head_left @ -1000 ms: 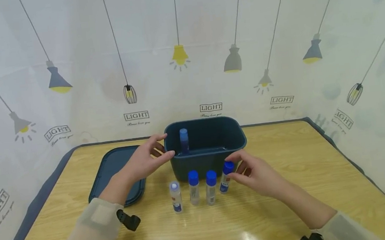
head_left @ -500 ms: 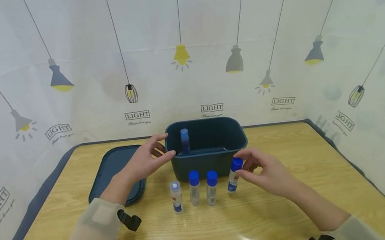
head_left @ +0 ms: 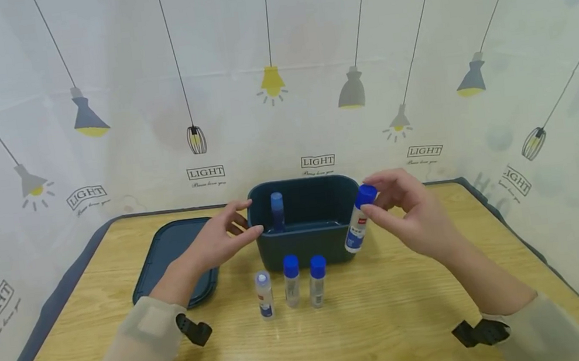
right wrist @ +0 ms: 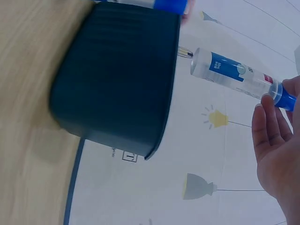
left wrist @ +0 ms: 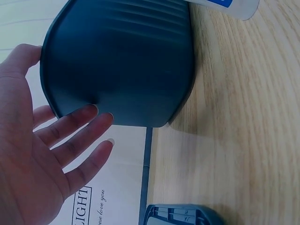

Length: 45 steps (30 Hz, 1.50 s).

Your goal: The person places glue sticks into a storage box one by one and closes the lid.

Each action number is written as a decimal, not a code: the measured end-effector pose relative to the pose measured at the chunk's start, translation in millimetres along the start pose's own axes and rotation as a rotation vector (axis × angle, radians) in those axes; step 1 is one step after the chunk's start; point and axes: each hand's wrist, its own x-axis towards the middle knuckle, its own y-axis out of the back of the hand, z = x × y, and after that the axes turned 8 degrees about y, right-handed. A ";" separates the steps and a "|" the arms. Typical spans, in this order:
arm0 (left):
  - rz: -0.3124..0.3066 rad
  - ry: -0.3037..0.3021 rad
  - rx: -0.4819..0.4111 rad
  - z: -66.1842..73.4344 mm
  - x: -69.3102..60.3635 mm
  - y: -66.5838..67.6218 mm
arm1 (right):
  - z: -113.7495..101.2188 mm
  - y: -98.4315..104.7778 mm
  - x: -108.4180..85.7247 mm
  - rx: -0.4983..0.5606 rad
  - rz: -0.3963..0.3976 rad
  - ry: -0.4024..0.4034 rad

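Nearest us on the glossy, wood-grained desk [head_left: 368,328] stand three slim plastic bottles: a clear-topped bottle [head_left: 265,298], a middle blue-capped bottle [head_left: 292,289] and a right blue-capped bottle [head_left: 317,286]. Beyond them, our right hand [head_left: 415,214] pinches the held bottle [head_left: 359,223] by its smooth blue cap, tilted and off the desk, near the right front corner of the box [head_left: 309,249]. Our left hand [head_left: 218,238], fingers loosely spread, touches the left end of this dark, rounded-corner tub, seemingly moulded plastic. The flat, rimmed lid [head_left: 169,246] lies to its left. One bottle [head_left: 278,211] already stands inside; we judge four remain, counting the held one. Printed lamps decorate the creased, pale wall covering [head_left: 285,137] behind.
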 end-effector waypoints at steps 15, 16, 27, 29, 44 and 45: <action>-0.001 -0.006 0.001 -2.1 0.4 -1.1 | 36.3 -24.4 52.1 -0.086 -0.035 -0.204; 0.000 -0.005 0.000 -2.1 0.4 -1.3 | 40.9 -27.6 53.6 -0.101 -0.059 -0.227; 0.001 -0.008 -0.003 -2.6 -0.5 -2.3 | 78.0 -55.7 64.4 -0.199 -0.281 -0.332; -0.001 -0.015 -0.001 -2.8 -0.3 -2.4 | 81.6 -57.8 65.0 -0.204 -0.306 -0.332; -0.001 -0.010 -0.007 0.0 -1.0 -0.2 | 100.1 -80.3 79.0 -0.205 -0.432 -0.363; -0.001 -0.009 -0.008 -0.2 -0.9 -0.2 | 100.4 -81.8 79.8 -0.207 -0.444 -0.365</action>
